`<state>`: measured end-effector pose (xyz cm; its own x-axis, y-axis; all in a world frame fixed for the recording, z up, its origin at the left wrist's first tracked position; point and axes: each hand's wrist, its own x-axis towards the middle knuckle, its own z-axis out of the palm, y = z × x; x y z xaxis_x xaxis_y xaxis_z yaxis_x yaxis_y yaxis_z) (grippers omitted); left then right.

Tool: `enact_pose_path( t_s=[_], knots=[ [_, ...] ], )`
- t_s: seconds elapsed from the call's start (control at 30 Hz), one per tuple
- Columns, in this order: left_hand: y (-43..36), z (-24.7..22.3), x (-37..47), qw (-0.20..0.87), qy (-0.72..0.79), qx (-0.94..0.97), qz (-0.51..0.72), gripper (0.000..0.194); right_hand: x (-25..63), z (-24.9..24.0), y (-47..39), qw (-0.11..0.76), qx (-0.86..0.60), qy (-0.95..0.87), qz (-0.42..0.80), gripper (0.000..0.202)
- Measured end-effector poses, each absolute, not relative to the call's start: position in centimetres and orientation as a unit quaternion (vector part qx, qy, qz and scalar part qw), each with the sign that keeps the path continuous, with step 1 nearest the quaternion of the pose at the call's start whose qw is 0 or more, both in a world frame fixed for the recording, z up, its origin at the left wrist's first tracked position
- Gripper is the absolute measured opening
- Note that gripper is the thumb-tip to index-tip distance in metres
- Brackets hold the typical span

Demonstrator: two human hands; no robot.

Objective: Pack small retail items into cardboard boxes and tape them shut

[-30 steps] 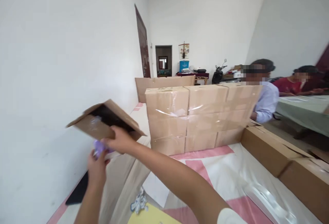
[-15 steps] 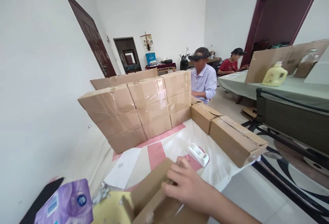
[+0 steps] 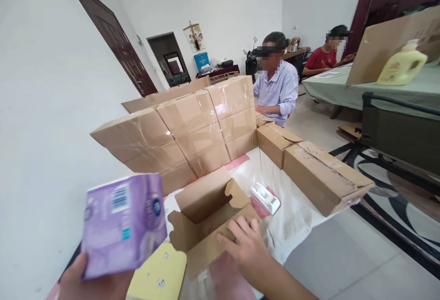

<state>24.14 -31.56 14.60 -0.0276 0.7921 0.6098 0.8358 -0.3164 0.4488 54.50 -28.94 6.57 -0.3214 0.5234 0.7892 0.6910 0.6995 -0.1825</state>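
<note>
A purple plastic packet [image 3: 123, 226] with a barcode label is held up at the lower left by my left hand [image 3: 94, 281], its thumb on the near edge. An open cardboard box [image 3: 202, 249] stands on the cloth with its flaps spread, and its visible inside holds nothing. My right hand [image 3: 245, 245] rests on the box's near right edge, fingers bent over the cardboard. Beside the box on the left lies a yellow sheet [image 3: 160, 272] with small silvery bits on it. A white plastic device [image 3: 266, 198] lies right of the box.
Stacked taped cartons [image 3: 192, 130] form a wall behind the open box. Two closed cartons [image 3: 326, 176] line the right edge. A person [image 3: 277, 84] sits beyond, and another person [image 3: 319, 61] sits by a green-covered table [image 3: 343, 86] bearing a yellow jug [image 3: 400, 68].
My left hand has come into view, lifting the purple packet up and rightward. The box now sits more upright and open, my right hand still on it. The view has shifted.
</note>
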Motion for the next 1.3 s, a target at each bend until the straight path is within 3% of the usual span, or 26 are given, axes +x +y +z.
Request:
enact_pose_path(
  t_s=[0.1,0.13,0.23,0.47,0.57,0.83,1.0,1.13,1.3],
  knots=[
    [-28.8,16.3,25.3,-0.113,-0.589,-0.623,-0.502,0.087,53.9,6.2,-28.8,0.460,-0.385,-0.797,-0.073,0.034],
    [-27.8,16.8,25.9,-0.123,-0.591,-0.623,-0.498,0.085,53.8,6.1,-28.7,0.463,-0.388,-0.794,-0.069,0.037],
    [-25.6,17.8,28.1,-0.040,-0.568,-0.732,-0.374,0.085,53.7,6.1,-28.3,0.471,-0.390,-0.789,-0.059,0.040],
    [-24.7,16.9,31.0,0.187,-0.361,-0.904,-0.134,0.056,53.3,5.8,-28.0,0.478,-0.399,-0.782,-0.036,0.037],
    [-25.3,16.6,30.5,0.248,-0.313,-0.913,-0.083,0.056,53.2,5.7,-28.0,0.482,-0.402,-0.778,-0.032,0.040],
    [-26.8,15.3,29.6,0.275,-0.324,-0.903,-0.066,0.055,53.3,5.6,-28.5,0.465,-0.406,-0.787,-0.016,0.045],
    [-27.2,14.3,30.2,0.319,-0.321,-0.889,-0.076,0.050,56.4,9.6,-28.2,0.399,-0.360,-0.832,0.132,0.063],
    [-26.8,14.0,29.8,0.315,-0.324,-0.887,-0.094,0.047,58.5,12.4,-23.8,0.378,-0.454,-0.787,0.179,0.069],
    [-26.1,13.6,29.1,0.309,-0.331,-0.887,-0.091,0.045,58.6,11.2,-17.1,0.246,-0.492,-0.760,0.345,0.087]
  ],
)
